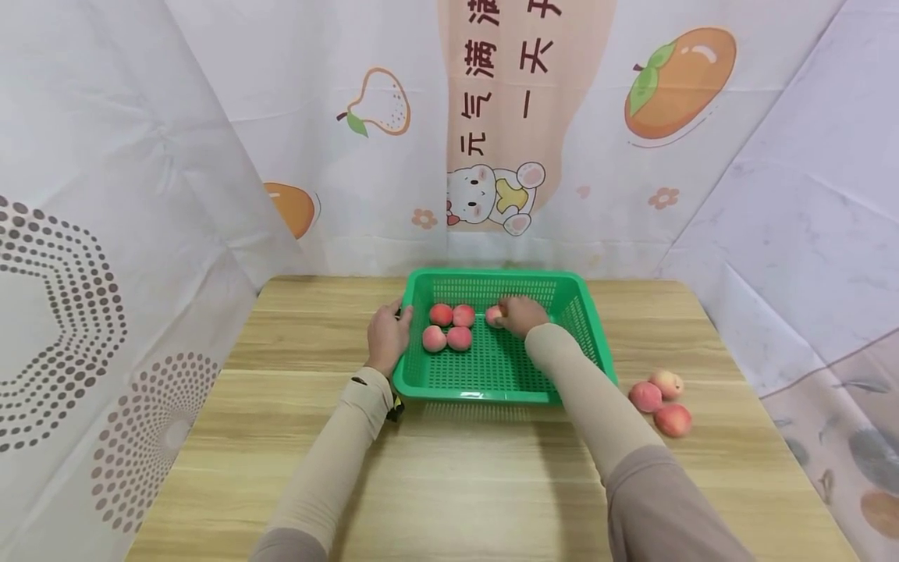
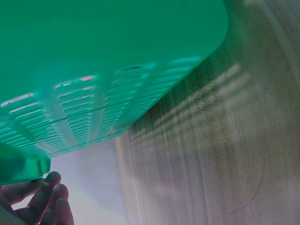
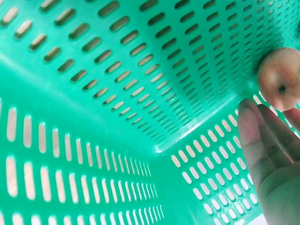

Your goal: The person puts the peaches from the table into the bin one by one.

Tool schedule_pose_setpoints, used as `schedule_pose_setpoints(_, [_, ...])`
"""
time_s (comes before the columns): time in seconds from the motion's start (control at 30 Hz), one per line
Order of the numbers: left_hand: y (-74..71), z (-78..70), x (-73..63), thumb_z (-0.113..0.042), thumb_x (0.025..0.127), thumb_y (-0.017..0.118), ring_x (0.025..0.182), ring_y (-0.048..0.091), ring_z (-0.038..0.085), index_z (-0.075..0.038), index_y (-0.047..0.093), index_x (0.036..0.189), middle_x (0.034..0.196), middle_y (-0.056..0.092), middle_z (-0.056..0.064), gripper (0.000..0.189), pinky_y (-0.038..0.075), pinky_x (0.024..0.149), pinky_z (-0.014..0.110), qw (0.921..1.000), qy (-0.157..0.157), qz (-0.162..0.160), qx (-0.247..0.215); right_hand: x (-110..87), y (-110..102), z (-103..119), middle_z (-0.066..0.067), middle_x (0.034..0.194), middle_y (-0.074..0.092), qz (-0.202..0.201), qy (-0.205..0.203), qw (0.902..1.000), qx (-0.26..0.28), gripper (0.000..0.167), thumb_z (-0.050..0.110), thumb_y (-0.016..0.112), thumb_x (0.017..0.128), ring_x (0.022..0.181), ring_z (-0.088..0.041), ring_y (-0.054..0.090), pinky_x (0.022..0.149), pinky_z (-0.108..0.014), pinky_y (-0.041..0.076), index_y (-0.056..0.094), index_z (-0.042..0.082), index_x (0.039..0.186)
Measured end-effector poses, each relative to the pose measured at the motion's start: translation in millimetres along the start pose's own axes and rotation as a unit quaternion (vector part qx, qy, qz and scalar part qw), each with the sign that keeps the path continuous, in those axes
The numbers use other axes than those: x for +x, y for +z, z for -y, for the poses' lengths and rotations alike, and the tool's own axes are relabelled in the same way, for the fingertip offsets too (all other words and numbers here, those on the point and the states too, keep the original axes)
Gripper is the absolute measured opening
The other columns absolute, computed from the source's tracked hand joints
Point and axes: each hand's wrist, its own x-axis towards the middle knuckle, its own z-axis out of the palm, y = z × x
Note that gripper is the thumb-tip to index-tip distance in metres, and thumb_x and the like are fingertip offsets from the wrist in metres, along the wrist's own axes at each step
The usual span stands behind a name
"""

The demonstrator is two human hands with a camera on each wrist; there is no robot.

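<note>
A green plastic basket [image 1: 485,394] with slotted sides stands on the wooden table. At its left rim is my left hand [image 1: 389,336], the thumb at the top edge; its fingers [image 2: 49,201] show beside the rim in the left wrist view. Inside the basket my right hand [image 1: 527,314] pinches a pinkish peach [image 1: 495,316] low over the slotted floor. That peach [image 3: 280,80] appears at the right edge of the right wrist view, partly cut off. Peaches [image 1: 442,314] stand in two short rows in the basket's left part.
Three loose peaches [image 1: 646,396] lie together on the table [image 1: 295,437] to the right of the basket. A printed curtain [image 1: 393,195] hangs behind the table and along both sides. My right forearm [image 1: 597,406] crosses over the basket's front right rim.
</note>
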Motion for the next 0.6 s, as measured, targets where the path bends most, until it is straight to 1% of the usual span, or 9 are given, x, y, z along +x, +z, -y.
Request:
schedule_pose_setpoints(0.1, [-0.7, -0.1, 0.3, -0.030, 0.100, 0.054, 0.101, 0.063, 0.035, -0.006, 0.062, 0.131, 0.111, 0.069, 0.019, 0.040, 0.050, 0.088, 0.048, 1.0000, 0.000, 0.003, -0.003, 0.4, -2.5, -3.0, -0.013, 0.109, 0.070, 0.015, 0.002, 0.9999, 0.002, 0.039, 0.036, 0.064, 0.094, 0.102, -0.032, 0.065, 0.085, -0.048, 0.052, 0.066, 0.009, 0.122])
schedule_pose_setpoints(0.2, [-2.2, -2.4, 0.2, -0.029, 0.100, 0.053, 0.102, 0.063, 0.035, -0.006, 0.061, 0.132, 0.112, 0.068, 0.019, 0.041, 0.050, 0.089, 0.048, 1.0000, 0.000, 0.007, -0.007, 1.5, -8.8, -7.4, -0.014, 0.122, 0.067, 0.033, 0.012, 0.9994, -0.003, 0.047, 0.040, 0.063, 0.093, 0.114, -0.035, 0.061, 0.093, -0.050, 0.050, 0.063, 0.009, 0.129])
schedule_pose_setpoints(0.33, [-3.3, -4.2, -0.4, -0.029, 0.100, 0.053, 0.102, 0.063, 0.035, -0.006, 0.061, 0.133, 0.112, 0.068, 0.019, 0.040, 0.050, 0.089, 0.048, 0.9999, -0.001, 0.009, -0.009, 2.9, -21.6, -12.2, -0.017, 0.138, 0.057, 0.046, 0.039, 0.9981, -0.006, 0.057, 0.043, 0.063, 0.093, 0.131, -0.040, 0.050, 0.106, -0.053, 0.041, 0.057, 0.007, 0.136])
schedule_pose_setpoints(0.43, [-3.3, -4.2, -1.0, -0.029, 0.100, 0.053, 0.103, 0.063, 0.034, -0.007, 0.061, 0.133, 0.113, 0.068, 0.018, 0.040, 0.050, 0.090, 0.048, 0.9999, -0.002, 0.008, -0.008, 2.4, -31.4, -15.3, -0.018, 0.142, 0.053, 0.052, 0.050, 0.9974, -0.010, 0.059, 0.043, 0.063, 0.093, 0.136, -0.041, 0.043, 0.112, -0.054, 0.035, 0.055, 0.005, 0.138])
schedule_pose_setpoints(0.5, [-3.2, -3.8, -1.4, -0.029, 0.100, 0.052, 0.104, 0.063, 0.034, -0.007, 0.061, 0.133, 0.114, 0.068, 0.018, 0.041, 0.049, 0.091, 0.048, 0.9999, -0.003, 0.008, -0.008, 1.0, -36.7, -18.0, -0.018, 0.143, 0.053, 0.056, 0.048, 0.9972, -0.015, 0.059, 0.042, 0.062, 0.093, 0.137, -0.042, 0.041, 0.113, -0.054, 0.033, 0.054, 0.004, 0.138])
schedule_pose_setpoints(0.53, [-3.3, -3.9, -1.8, -0.029, 0.100, 0.052, 0.104, 0.063, 0.035, -0.007, 0.061, 0.133, 0.114, 0.068, 0.018, 0.041, 0.049, 0.091, 0.048, 0.9999, -0.003, 0.009, -0.010, 0.1, -39.1, -19.4, -0.019, 0.142, 0.053, 0.057, 0.046, 0.9972, -0.016, 0.059, 0.041, 0.062, 0.093, 0.137, -0.043, 0.040, 0.114, -0.054, 0.032, 0.054, 0.003, 0.138])
schedule_pose_setpoints(0.6, [-3.2, -3.8, -2.4, -0.029, 0.100, 0.052, 0.105, 0.062, 0.035, -0.007, 0.060, 0.133, 0.115, 0.068, 0.018, 0.040, 0.049, 0.092, 0.048, 0.9998, -0.004, 0.010, -0.014, -1.7, -43.0, -23.1, -0.020, 0.140, 0.054, 0.055, 0.040, 0.9976, -0.015, 0.057, 0.039, 0.063, 0.094, 0.134, -0.042, 0.044, 0.112, -0.054, 0.035, 0.055, 0.001, 0.136])
